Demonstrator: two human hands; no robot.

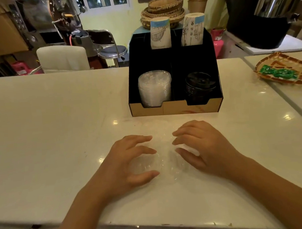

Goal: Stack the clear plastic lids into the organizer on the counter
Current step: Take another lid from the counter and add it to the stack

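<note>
Head view: both hands sat low centre of frame on the white table. Left hand was curled over loose clear lids, fingers spread, grip looked released, not clamped on anything. Right hand mirrored it across the same pile, fingertips touching the plastic, grip also released. Lids were hard to separate by eye; count unclear. Black organizer stood just beyond the hands, centre frame. Its front-left compartment held a stack of clear lids; front-right held black lids. Two paper cup stacks stood upright in the rear slots. Woven tray with green packets sat at right edge.
</note>
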